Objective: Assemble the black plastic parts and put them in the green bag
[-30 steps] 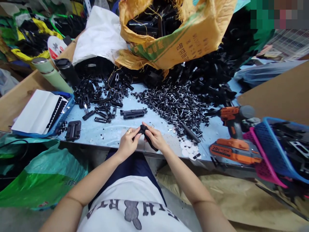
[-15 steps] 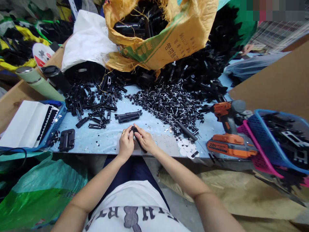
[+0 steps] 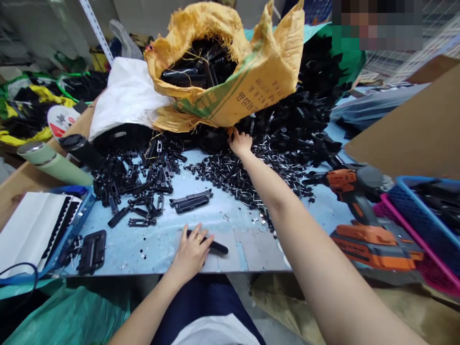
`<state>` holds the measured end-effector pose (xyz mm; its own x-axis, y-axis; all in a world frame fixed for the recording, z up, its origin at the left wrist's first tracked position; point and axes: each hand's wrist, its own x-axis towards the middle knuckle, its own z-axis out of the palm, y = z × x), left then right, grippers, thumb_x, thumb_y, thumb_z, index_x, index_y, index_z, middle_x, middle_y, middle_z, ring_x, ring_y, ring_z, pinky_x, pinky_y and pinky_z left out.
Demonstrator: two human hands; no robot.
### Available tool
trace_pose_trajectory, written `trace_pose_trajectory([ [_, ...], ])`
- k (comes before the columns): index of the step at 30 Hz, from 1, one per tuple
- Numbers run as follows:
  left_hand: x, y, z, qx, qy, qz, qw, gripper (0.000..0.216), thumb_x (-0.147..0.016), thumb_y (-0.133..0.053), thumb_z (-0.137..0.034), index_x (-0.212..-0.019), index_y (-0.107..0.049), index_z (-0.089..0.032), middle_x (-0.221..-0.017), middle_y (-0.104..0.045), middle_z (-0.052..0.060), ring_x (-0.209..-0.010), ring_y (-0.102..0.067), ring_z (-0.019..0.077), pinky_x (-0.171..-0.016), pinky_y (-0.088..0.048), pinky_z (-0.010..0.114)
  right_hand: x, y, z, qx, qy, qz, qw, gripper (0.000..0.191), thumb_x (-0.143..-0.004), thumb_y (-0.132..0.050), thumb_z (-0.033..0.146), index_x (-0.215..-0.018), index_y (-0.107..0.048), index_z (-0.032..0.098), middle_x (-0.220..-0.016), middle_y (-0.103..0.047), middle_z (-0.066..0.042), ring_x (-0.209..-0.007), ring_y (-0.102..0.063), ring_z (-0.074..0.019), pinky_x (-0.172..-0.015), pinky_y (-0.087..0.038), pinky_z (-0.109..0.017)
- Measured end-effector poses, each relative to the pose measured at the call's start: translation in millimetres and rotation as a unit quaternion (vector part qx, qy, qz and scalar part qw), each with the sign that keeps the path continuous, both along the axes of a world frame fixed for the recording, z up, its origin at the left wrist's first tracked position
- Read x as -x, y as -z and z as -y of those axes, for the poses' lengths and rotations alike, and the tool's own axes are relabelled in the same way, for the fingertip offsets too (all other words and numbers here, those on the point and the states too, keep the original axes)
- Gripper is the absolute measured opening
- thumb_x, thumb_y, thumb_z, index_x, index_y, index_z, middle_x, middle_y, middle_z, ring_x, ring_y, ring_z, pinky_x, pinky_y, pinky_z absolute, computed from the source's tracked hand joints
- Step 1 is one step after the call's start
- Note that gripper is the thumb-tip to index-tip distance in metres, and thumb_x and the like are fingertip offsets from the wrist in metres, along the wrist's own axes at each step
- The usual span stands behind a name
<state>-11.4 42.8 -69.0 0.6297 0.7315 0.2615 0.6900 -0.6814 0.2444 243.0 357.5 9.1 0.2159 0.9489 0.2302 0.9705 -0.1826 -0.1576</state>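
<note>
My left hand (image 3: 193,249) rests at the front of the bench with its fingers over a long black plastic part (image 3: 218,247), holding it against the surface. The part's rounded end sticks out to the right of the fingers. Far forward, my right hand (image 3: 241,143) reaches to the black parts just below the orange woven sack (image 3: 266,88). Its fingers are curled, and what they grip is hidden. A heap of small black-headed metal pins (image 3: 230,175) lies under and beside my right forearm. Behind my left hand lie narrow black assembled pieces (image 3: 191,201).
Black hinge-like pieces (image 3: 138,187) are scattered at left, beside a blue basket (image 3: 81,225) and a green bottle (image 3: 53,163). An orange cordless drill (image 3: 373,247) lies at right, near a blue basket (image 3: 406,196). A cardboard panel (image 3: 413,124) stands behind it.
My right hand has let go of the black part and moved forward to the back pile. My left hand has lowered the part to the bench. The camera view has tilted upward.
</note>
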Motion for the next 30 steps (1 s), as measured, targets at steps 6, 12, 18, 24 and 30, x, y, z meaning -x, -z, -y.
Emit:
trace_pose_trajectory([
  [6,1.1,7.7,-12.3,-0.009,0.037,-0.044,0.998,0.040,-0.085,-0.047,-0.010,-0.122,-0.053,-0.024,-0.088,-0.063,0.006,-0.084,-0.059,0.0198,-0.087,-0.046,0.044,-30.5,1.4,15.5,-0.008,-0.035,-0.055,0.998,0.027,-0.078,-0.049,0.014,-0.100,-0.065,0.011,-0.102,-0.063,-0.016,-0.099,-0.057,-0.0257,-0.088,-0.042,-0.036],
  [12,3.2,6.4,0.5,0.027,0.000,-0.020,0.999,0.031,-0.086,-0.047,-0.012,-0.115,-0.057,-0.017,-0.087,-0.063,0.009,-0.085,-0.059,0.0225,-0.076,-0.048,0.040,-107.8,0.7,110.1,-0.185,0.025,-0.408,0.894,0.053,-0.073,-0.056,0.021,-0.125,-0.047,0.021,-0.108,-0.060,-0.008,-0.088,-0.061,-0.0184,-0.082,-0.053,-0.041],
  [18,-14.0,-13.4,-1.0,0.165,-0.120,0.277,0.939,0.052,-0.087,-0.051,-0.040,-0.135,-0.038,-0.022,-0.114,-0.057,0.012,-0.101,-0.058,0.0225,-0.085,-0.049,0.041,-97.8,8.6,232.0,-0.070,-0.020,-0.662,0.746,0.055,-0.061,-0.075,0.027,-0.113,-0.058,0.020,-0.085,-0.064,-0.002,-0.069,-0.065,-0.0144,-0.067,-0.058,-0.032],
  [24,-54.5,-31.5,-35.1,0.368,-0.160,0.601,0.691,0.054,-0.081,-0.054,-0.054,-0.121,-0.046,-0.018,-0.094,-0.061,0.006,-0.072,-0.065,0.0142,-0.066,-0.056,0.030,-33.5,43.8,317.0,0.103,-0.158,-0.626,0.756,0.044,-0.072,-0.068,0.043,-0.107,-0.065,0.018,-0.083,-0.069,-0.006,-0.069,-0.067,-0.0194,-0.070,-0.055,-0.037],
  [30,-89.3,-27.3,-35.6,0.305,-0.213,0.546,0.750,0.043,-0.077,-0.057,-0.054,-0.094,-0.056,-0.014,-0.080,-0.059,0.002,-0.067,-0.062,0.0144,-0.061,-0.056,0.030,-6.9,46.7,309.4,0.036,-0.253,-0.156,0.954,0.037,-0.080,-0.060,0.045,-0.105,-0.064,0.017,-0.102,-0.066,-0.013,-0.096,-0.060,-0.0264,-0.084,-0.044,-0.039],
])
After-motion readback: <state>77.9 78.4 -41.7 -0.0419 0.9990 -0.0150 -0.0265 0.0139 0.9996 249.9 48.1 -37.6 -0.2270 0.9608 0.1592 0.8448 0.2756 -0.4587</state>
